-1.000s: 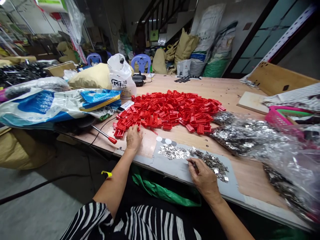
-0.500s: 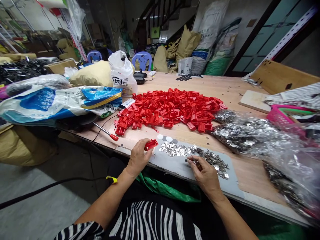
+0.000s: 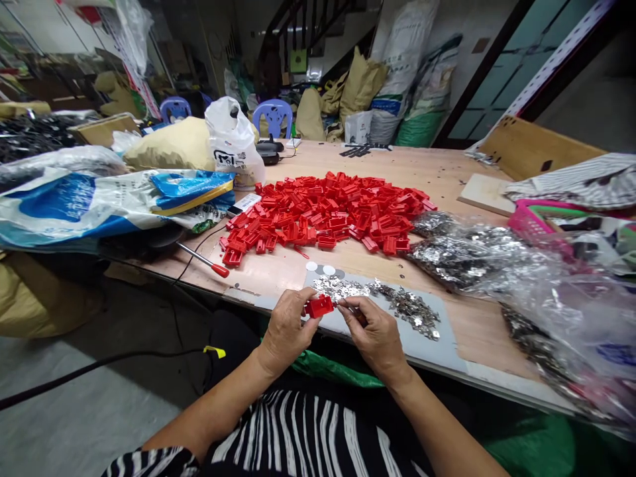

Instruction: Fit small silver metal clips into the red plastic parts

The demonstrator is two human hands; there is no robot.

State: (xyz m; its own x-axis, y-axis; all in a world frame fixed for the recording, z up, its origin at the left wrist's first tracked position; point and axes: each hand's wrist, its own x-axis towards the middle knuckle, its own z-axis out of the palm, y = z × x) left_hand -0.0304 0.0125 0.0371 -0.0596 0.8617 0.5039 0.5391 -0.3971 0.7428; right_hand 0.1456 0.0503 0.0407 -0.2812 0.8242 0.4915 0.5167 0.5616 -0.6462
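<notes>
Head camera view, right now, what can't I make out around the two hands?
All in the head view:
Red plastic housing: its left end is covered by the left hand.
Brown handle: mostly hidden by fingers of the right hand.
Whatever sits at the right fingertips: too small to tell.
Loose silver metal pieces: too small and crowded to count.
Striped cloth: cut off by the right edge.

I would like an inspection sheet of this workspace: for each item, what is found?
Surface: wooden table, grey mat at near edge.
Job's things: heaped red pieces; loose metal pieces on the grey mat.
Clutter: white plastic bag, clear bags, pink basket.
Grip: left hand holds one red piece; right hand holds a slim brown item, partly hidden.
Cables: black cable at left side.
Surroundings: purple chairs and sacks beyond the table.
</notes>
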